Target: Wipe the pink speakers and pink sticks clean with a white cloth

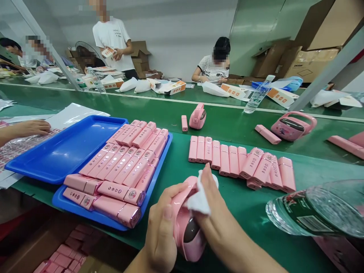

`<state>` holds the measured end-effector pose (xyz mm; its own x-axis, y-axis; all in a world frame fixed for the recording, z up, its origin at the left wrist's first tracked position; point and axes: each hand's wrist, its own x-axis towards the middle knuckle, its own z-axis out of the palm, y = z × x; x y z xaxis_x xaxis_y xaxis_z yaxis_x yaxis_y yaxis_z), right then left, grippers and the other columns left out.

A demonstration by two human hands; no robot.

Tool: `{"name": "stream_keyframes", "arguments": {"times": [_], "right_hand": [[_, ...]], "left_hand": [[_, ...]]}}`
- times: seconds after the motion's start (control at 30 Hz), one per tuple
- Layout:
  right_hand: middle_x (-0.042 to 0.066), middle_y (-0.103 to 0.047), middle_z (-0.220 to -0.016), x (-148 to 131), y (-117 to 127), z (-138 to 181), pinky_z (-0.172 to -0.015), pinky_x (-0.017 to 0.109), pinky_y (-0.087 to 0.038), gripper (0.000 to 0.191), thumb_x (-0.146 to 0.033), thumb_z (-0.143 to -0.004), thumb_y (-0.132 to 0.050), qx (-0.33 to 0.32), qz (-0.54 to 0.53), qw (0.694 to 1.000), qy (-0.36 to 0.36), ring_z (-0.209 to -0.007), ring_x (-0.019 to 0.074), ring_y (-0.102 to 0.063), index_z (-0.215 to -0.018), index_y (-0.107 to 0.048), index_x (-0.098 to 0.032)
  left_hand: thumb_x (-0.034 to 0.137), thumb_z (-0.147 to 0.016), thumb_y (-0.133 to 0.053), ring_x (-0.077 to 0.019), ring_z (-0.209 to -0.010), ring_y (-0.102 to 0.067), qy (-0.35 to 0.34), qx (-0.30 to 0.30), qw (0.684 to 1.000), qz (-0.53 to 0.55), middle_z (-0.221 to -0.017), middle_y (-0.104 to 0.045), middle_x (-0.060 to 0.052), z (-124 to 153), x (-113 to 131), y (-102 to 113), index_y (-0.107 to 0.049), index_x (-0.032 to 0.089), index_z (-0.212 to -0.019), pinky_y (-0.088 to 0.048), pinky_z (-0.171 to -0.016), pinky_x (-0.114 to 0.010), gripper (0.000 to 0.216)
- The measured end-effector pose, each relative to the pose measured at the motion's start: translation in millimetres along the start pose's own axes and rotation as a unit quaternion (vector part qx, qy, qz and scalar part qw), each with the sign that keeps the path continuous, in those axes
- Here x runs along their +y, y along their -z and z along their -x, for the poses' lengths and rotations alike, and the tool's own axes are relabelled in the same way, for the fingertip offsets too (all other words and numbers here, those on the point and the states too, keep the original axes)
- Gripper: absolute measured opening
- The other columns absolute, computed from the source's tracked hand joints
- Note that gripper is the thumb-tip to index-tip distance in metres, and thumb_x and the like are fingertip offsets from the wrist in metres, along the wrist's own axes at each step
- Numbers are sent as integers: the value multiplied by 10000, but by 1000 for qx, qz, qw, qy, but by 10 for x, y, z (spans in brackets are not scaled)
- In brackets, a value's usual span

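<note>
A pink portable speaker (182, 227) with a carry handle and a dark oval front is tilted in front of me, just over the near edge of the green table. My left hand (162, 223) is wrapped round its left side. On its other side, my right hand (213, 212) presses a crumpled white cloth (199, 195) against the top by the handle, fingers stretched forward. The palm hides part of the speaker. Beyond my hands, a row of pink stick-shaped microphones (224, 161) lies on the green table (170, 170), some stacked at the right end.
To the left, a blue tray (159, 167) holds stacked pink microphones, overlapping another blue tray (62, 148). A large clear bottle (309, 212) is close on the right. More speakers (292, 127) stand on the green strip behind. A co-worker's hand (31, 129) rests at far left.
</note>
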<state>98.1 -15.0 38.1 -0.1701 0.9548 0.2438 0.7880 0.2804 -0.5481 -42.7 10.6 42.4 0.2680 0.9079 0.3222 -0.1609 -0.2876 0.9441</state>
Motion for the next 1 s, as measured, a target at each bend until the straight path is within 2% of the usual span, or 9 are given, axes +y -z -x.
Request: {"name": "stream_keyframes", "arguments": {"times": [0.1,0.23,0.3,0.4,0.5,0.57,0.7,0.77,1.0], "right_hand": [[145,6,-1539,52,12,8,-1022,602,-286,639,-391,-982,-206,2,-40,997,-67,-1398,280,-30,-1417,252,-294],[231,88,-1510,-84,-66,75,-1005,664,-257,763,-212,-874,-333,84,105,986,103,-1389,393,34,-1455,137,-51],[208,107,-1515,-90,-75,74,-1021,654,-247,736,-217,-888,-314,91,97,983,126,-1395,379,43,-1461,122,-64],[91,48,-1545,41,-14,6,-1089,583,-201,629,-394,-978,-228,21,-91,995,-24,-1418,259,0,-1466,138,-245],[77,-86,-1542,155,66,-67,-1148,478,-106,720,-586,-942,-221,-61,-294,938,-175,-1417,201,-88,-1485,56,-204],[79,-117,-1537,141,83,-72,-1158,447,-94,770,-624,-920,-243,-60,-322,927,-182,-1413,198,-129,-1491,1,-169],[54,22,-1544,22,51,0,-1146,500,-100,736,-570,-924,-224,-43,-184,974,-122,-1423,204,-4,-1491,-28,-144],[43,40,-1543,32,46,15,-1143,504,-118,752,-589,-915,-234,-50,-165,979,-105,-1423,202,16,-1491,-30,-149],[74,-70,-1541,253,113,-77,-1165,421,-93,861,-683,-885,-276,-88,-380,901,-190,-1417,177,-102,-1487,8,-136]], "left_hand": [[425,-934,-305,-291,-1150,-560,11,20,999,30,-1235,-620,-83,15,10,-44,-579,195,-1179,-444,-982,-428,434],[427,-922,-345,-213,-1057,-607,-2,72,997,-22,-1177,-655,-40,58,23,-58,-635,217,-1131,-483,-882,-271,414],[402,-923,-355,-201,-1062,-601,-7,73,997,-38,-1183,-651,-25,75,15,-45,-632,231,-1142,-478,-890,-260,393],[398,-901,-397,-264,-1081,-595,19,86,996,-3,-1165,-658,-63,71,7,-55,-637,198,-1120,-474,-933,-365,381],[446,-870,-444,-279,-1065,-599,66,134,989,11,-1131,-670,-69,38,31,-106,-665,191,-1047,-451,-964,-389,381],[477,-856,-458,-262,-1053,-604,87,151,985,7,-1116,-675,-49,19,59,-141,-671,211,-1018,-449,-967,-367,377],[481,-838,-497,-257,-1043,-614,106,157,981,40,-1063,-698,-37,12,101,-173,-670,217,-1004,-482,-941,-353,357],[467,-832,-524,-264,-1048,-616,114,150,981,55,-1050,-705,-44,6,104,-171,-664,212,-1015,-485,-944,-365,344],[445,-856,-472,-316,-1044,-614,123,132,983,38,-1089,-686,-126,-104,91,-144,-623,136,-1045,-486,-922,-463,393]]}}
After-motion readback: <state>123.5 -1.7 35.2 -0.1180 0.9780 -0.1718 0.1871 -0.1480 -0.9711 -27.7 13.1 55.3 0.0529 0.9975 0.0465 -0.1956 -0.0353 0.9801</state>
